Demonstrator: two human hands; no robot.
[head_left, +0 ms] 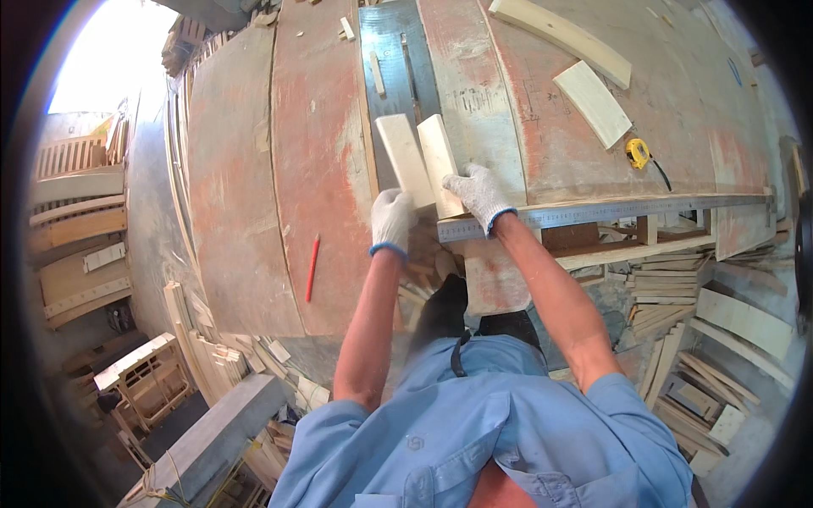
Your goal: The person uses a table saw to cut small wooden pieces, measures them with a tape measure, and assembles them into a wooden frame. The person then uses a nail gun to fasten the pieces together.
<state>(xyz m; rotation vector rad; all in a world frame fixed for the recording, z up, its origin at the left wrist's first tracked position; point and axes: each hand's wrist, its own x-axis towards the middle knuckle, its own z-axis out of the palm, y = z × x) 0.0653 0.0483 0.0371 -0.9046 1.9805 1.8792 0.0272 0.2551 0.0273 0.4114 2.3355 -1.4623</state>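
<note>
My left hand point(392, 222), in a white knitted glove, is closed around the lower end of a pale wooden block point(401, 154). Gripped in my right hand point(480, 195), gloved the same way, is a second wooden block point(437, 156). The two blocks tilt side by side, with a narrow gap between them at the top. A long metal ruler point(576, 213) lies along the near edge of the workbench point(229, 195), its left end just below the second block and my right wrist. Both sets of fingertips are partly hidden.
A red pencil point(312, 269) lies on the bench at left. On the right are a yellow tape measure point(637, 153), a short board point(593, 103) and a longer curved board point(566, 39). A slotted metal plate point(391, 59) is set in the bench. Wood scraps point(665, 288) are stacked below at right.
</note>
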